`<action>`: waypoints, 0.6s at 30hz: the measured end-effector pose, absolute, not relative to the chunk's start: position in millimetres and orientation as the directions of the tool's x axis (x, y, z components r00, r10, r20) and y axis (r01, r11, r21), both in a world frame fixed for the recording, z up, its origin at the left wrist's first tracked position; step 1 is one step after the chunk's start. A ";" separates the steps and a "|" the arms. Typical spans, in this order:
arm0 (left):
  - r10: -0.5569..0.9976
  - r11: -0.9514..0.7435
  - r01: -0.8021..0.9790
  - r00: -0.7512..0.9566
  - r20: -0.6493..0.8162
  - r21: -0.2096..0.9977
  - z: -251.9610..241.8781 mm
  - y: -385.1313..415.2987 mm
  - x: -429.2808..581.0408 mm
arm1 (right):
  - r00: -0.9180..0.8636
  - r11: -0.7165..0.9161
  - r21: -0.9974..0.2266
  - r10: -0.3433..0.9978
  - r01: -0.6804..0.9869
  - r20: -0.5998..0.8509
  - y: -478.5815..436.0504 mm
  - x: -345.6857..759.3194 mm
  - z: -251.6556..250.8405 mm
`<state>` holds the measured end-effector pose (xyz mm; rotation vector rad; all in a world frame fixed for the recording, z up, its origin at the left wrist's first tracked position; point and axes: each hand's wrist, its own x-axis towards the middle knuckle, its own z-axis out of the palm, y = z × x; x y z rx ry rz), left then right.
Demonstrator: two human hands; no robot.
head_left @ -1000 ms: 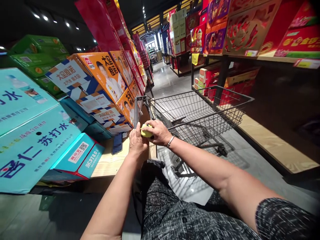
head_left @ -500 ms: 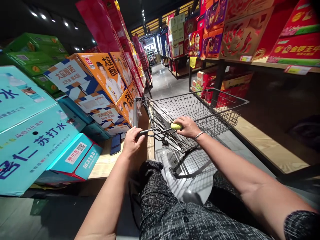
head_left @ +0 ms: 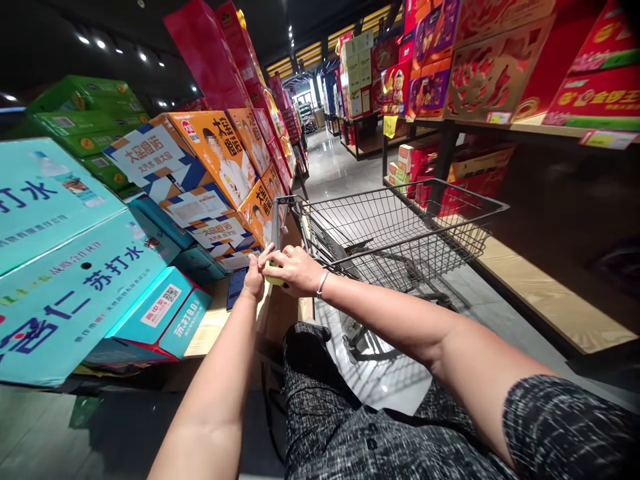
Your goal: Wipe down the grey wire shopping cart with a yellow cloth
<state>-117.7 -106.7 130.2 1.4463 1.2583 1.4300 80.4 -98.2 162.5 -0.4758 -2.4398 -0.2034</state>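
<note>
My right hand (head_left: 299,270) is closed around a small yellow-green wad (head_left: 273,273), cloth-like in look, at the left end of the shopping cart's handle. Right beside it is my left hand (head_left: 255,277), its fingers stretched out close to the wad. Whether the left fingers touch the wad I cannot tell. The dark wire shopping cart (head_left: 400,223) stands tilted across my view in front of me, and my hands hide the near end of its handle.
On the left, turquoise cartons (head_left: 150,320), orange drink cartons (head_left: 210,150) and green boxes (head_left: 75,127) are stacked on a wooden display. A dark phone (head_left: 237,288) lies there. Red gift boxes (head_left: 595,97) fill the right shelf. A shiny aisle floor (head_left: 325,163) runs ahead.
My right hand has moved left along the cart handle with the yellow-green wad, up to my left hand. The left hand has loosened from the handle and straightened its fingers.
</note>
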 end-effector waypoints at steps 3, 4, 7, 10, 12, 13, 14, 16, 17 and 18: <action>0.970 -0.201 0.109 -0.116 0.213 0.974 139.1 -84.9 -121.4 | -0.738 0.911 0.043 0.303 0.409 0.603 -97.0 78.6 160.5; 0.965 -0.207 0.142 -0.136 0.226 0.968 140.0 -79.8 -121.5 | -0.736 0.914 0.042 0.296 0.403 0.609 -93.8 83.6 156.5; 0.949 -0.230 0.238 -0.161 0.272 0.944 137.5 -73.0 -120.6 | -0.703 0.922 0.031 0.273 0.386 0.657 -80.0 112.9 137.5; 0.934 -0.256 0.322 -0.159 0.319 0.911 132.7 -74.0 -120.4 | -0.636 0.913 -0.007 0.289 0.408 0.716 -68.7 148.9 116.5; 0.923 -0.275 0.365 -0.157 0.350 0.889 130.8 -75.5 -120.3 | -0.593 0.896 -0.039 0.324 0.442 0.737 -66.6 163.0 107.8; 0.918 -0.283 0.386 -0.157 0.364 0.878 130.4 -76.3 -120.2 | -0.579 0.888 -0.049 0.339 0.457 0.742 -67.5 164.3 106.0; 0.914 -0.285 0.405 -0.157 0.374 0.869 130.3 -76.9 -120.1 | -0.574 0.883 -0.053 0.348 0.466 0.741 -69.7 161.3 106.1; 0.910 -0.287 0.439 -0.154 0.385 0.852 130.6 -78.1 -119.9 | -0.587 0.885 -0.040 0.341 0.464 0.735 -77.3 143.2 111.4; 0.908 -0.291 0.451 -0.149 0.393 0.844 131.0 -78.6 -119.9 | -0.596 0.888 -0.029 0.332 0.460 0.731 -82.3 129.7 116.2; 0.904 -0.303 0.462 -0.136 0.404 0.833 131.6 -78.9 -120.1 | -0.605 0.890 -0.014 0.322 0.457 0.728 -87.7 114.7 121.8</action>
